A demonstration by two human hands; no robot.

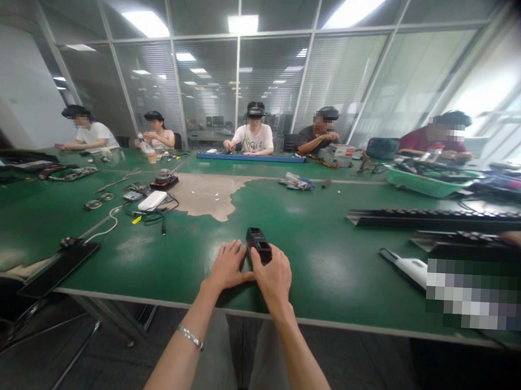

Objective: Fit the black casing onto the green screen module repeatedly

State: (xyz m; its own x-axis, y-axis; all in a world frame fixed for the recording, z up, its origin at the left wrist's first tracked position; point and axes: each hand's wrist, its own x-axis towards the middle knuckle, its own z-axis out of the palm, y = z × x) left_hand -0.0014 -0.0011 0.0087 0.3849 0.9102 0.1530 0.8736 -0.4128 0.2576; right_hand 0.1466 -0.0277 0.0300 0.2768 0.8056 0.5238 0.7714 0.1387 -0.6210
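Observation:
Close in front of me, a black oblong plastic case (257, 239) with dark recesses along its top rests on the green table. My right hand (274, 274) is closed around its near end, thumb on the left side and fingers on the right. Beside the case lies my left hand (229, 265), palm down on the table. Its fingers point forward and its thumb stretches across toward my right thumb. Whether the left fingertips touch the case I cannot tell. The near end and underside of the case are hidden by my right hand.
Left on the green table (313, 267) are a white box (152, 200) with cables and a power strip (60, 269). Gloves (296, 181) lie further back. Black metal rails (442, 219) and a green basket (436, 184) are at right. Several people sit across the table.

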